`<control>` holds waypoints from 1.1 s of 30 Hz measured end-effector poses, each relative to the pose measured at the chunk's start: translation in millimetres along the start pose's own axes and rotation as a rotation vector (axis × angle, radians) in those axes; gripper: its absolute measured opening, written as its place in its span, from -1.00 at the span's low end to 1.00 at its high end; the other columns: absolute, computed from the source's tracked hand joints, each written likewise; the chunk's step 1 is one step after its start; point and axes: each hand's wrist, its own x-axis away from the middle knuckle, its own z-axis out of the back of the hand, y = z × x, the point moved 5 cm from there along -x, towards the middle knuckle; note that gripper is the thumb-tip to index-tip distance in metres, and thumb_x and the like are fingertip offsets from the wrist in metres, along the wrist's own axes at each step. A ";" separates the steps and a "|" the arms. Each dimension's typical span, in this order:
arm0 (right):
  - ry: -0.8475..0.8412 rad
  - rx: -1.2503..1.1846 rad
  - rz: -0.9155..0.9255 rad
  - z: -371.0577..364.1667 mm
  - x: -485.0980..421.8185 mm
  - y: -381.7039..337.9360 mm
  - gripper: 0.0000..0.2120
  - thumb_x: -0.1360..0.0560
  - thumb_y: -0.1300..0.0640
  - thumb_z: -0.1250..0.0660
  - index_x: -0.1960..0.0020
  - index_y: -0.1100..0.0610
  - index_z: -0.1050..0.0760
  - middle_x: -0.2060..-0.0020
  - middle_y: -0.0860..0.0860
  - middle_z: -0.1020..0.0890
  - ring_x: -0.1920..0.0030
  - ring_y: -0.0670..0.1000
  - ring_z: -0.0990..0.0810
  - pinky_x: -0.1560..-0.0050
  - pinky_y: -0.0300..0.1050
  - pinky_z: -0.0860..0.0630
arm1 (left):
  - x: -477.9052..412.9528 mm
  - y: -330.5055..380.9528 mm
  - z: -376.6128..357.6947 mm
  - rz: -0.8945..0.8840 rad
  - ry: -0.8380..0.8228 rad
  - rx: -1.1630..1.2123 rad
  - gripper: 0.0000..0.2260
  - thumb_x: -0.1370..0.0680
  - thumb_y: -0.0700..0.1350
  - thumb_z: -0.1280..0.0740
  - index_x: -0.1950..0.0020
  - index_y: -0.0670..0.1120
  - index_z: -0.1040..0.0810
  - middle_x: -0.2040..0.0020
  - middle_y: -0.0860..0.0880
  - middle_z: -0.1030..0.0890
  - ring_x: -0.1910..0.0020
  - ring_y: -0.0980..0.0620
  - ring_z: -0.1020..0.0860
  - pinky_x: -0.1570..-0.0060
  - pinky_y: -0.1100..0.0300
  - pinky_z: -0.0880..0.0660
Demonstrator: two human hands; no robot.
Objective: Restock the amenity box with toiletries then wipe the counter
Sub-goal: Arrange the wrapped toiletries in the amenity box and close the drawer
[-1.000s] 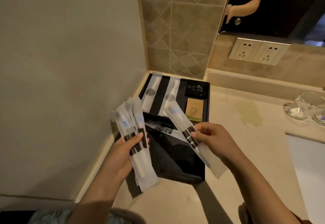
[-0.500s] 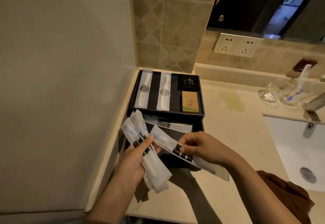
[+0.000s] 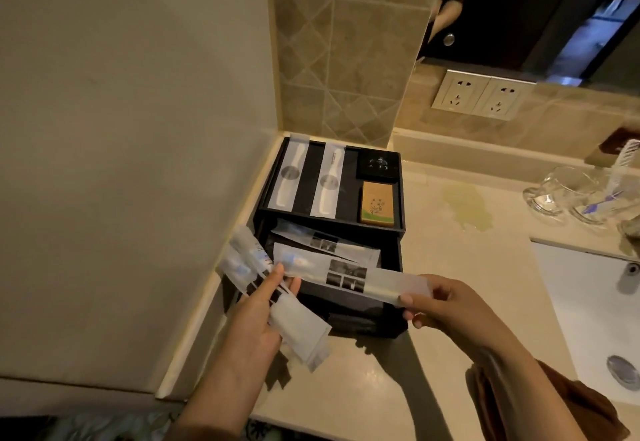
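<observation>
Amenity box (image 3: pixel 398 198): set in counter (image 3: pixel 433 267) corner | right hand (image 3: pixel 446 305): one toothbrush packet (image 3: pixel 346 274) pinched by its end, held over lower tray | left hand (image 3: pixel 256 323): spare packets (image 3: pixel 298 330) clasped

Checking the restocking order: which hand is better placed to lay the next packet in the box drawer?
The right hand: it pinches one packet over the open drawer. The left hand is full of spare packets.
</observation>
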 end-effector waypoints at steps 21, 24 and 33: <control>0.458 0.266 0.069 -47.5 -90.3 6.3 -0.76 -0.48 0.23 -0.28 0.35 0.24 -0.51 0.38 0.18 -0.62 0.36 0.12 -0.61 0.20 0.10 -0.63 | 24.5 14.0 36.3 -0.111 0.012 -0.278 -0.67 -0.42 -0.20 -0.36 -0.18 -0.22 -0.54 0.08 -0.16 -0.70 0.05 -0.04 -0.65 0.20 0.24 -0.62; 0.504 0.710 0.155 -51.1 -92.5 1.4 -0.82 -0.51 0.16 -0.25 0.16 0.24 -0.56 0.30 0.11 -0.60 0.27 0.10 -0.55 0.30 -0.09 -0.41 | 22.4 14.2 41.8 -0.111 0.038 -0.300 -0.64 -0.35 -0.17 -0.39 -0.13 -0.22 -0.56 0.15 -0.14 -0.72 0.14 -0.02 -0.69 0.24 0.25 -0.62; 0.388 1.169 0.295 -67.2 -100.3 4.9 -0.70 -0.53 0.25 -0.19 -0.26 0.23 -0.40 -0.20 0.17 -0.50 -0.22 0.17 -0.41 -0.15 -0.02 -0.41 | 17.6 5.3 43.8 -0.090 0.051 -0.356 -0.88 -0.45 -0.24 -0.35 0.03 -0.15 -0.59 0.25 -0.10 -0.72 0.26 0.02 -0.69 0.05 0.08 -0.55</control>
